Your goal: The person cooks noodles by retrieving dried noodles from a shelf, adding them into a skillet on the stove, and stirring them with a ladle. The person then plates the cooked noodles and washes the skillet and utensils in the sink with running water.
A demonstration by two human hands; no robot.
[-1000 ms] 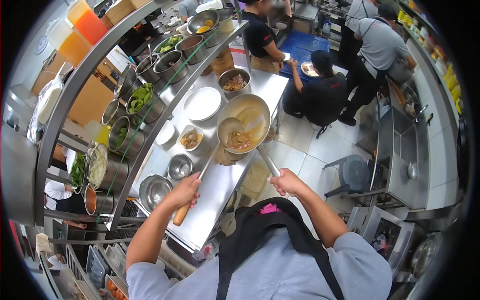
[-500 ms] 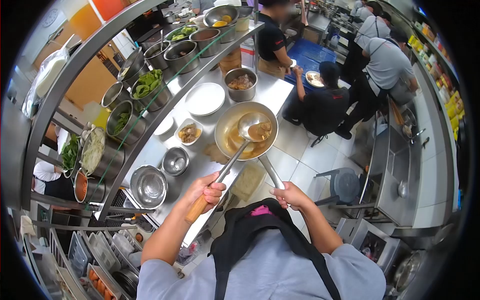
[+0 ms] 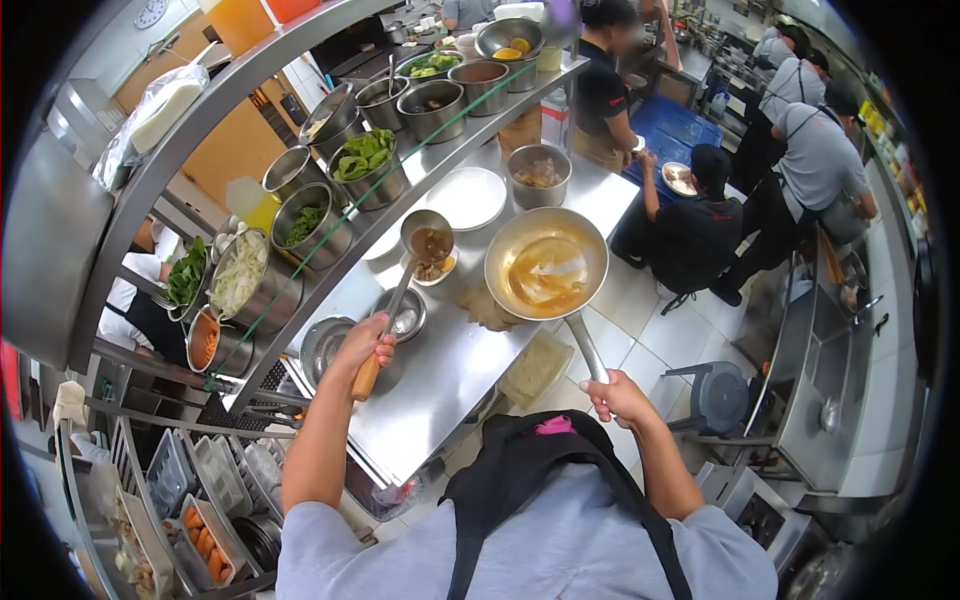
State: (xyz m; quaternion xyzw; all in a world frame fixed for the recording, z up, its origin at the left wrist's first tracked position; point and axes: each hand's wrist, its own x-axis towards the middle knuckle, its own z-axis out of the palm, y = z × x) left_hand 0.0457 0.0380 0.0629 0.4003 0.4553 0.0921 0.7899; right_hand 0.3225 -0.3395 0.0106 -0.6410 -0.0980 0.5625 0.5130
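My left hand [image 3: 366, 345] is closed on the wooden-handled ladle [image 3: 416, 228], whose bowl carries brown sauce. That bowl hangs over a small white bowl [image 3: 436, 268] of brown food pieces on the steel counter and partly covers it. In my right hand [image 3: 620, 397] is the metal handle of a frying pan [image 3: 546, 225]. The pan is held up at the counter's right edge, with a thin smear of brown sauce across its inside. A stack of white plates [image 3: 467, 199] and a steel pot of cooked food [image 3: 539, 176] stand behind.
Steel bowls [image 3: 405, 318] sit left on the counter [image 3: 430, 400]. Above runs a shelf [image 3: 440, 150] with several pots of greens and vegetables. Co-workers stand or crouch at the right rear, one black-shirted person [image 3: 697, 225] near the blue table [image 3: 660, 135]. A grey stool [image 3: 722, 398] is to the right.
The ladle has left the pan and moved left with sauce in it, over the small white bowl. Most of the pan's sauce is gone. The camera's view has shifted a little.
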